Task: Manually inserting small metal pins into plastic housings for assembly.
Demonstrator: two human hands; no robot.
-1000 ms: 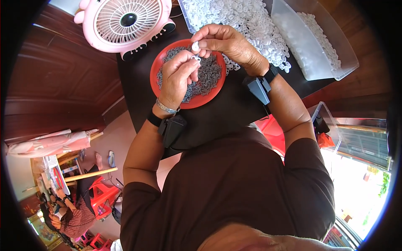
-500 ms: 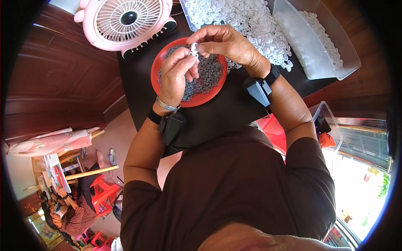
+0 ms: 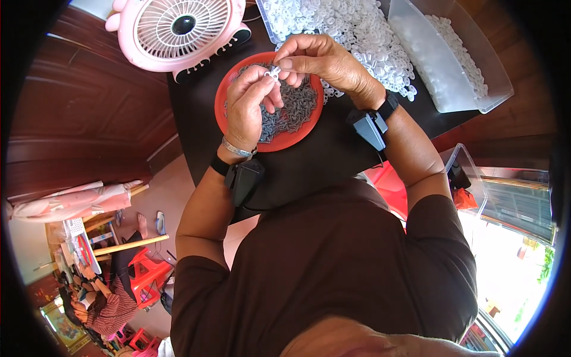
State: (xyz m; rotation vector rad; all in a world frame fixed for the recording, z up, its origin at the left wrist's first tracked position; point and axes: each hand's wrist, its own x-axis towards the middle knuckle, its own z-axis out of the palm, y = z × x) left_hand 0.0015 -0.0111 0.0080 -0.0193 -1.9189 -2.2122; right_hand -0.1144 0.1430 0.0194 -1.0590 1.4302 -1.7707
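Observation:
Over a red round dish point(image 3: 221, 113) both my hands meet. My left hand point(image 3: 247, 104) is closed, its thumb and forefinger pinching a small white plastic piece point(image 3: 273, 72) with rounded, ring-like parts. My right hand point(image 3: 324, 62) is closed too, thumb and forefinger pressed together just above the white piece; what sits between those fingertips is too small to make out. Many small dark grey screw-like pieces point(image 3: 297, 110) fill the dish beneath my hands. Next to my right hand lies a big heap of similar white plastic pieces point(image 3: 369, 44).
A pink fan point(image 3: 183, 27) stands at the far left of the black table point(image 3: 309, 163). A translucent tub point(image 3: 443, 77) holding white pieces lies at the far right. Red stools point(image 3: 146, 276) and another person in striped clothing point(image 3: 116, 312) are at the lower left.
The white piece has shifted slightly and shows less of its length. My right fingertips have moved a little up and left, over it. My left hand stays nearly in place.

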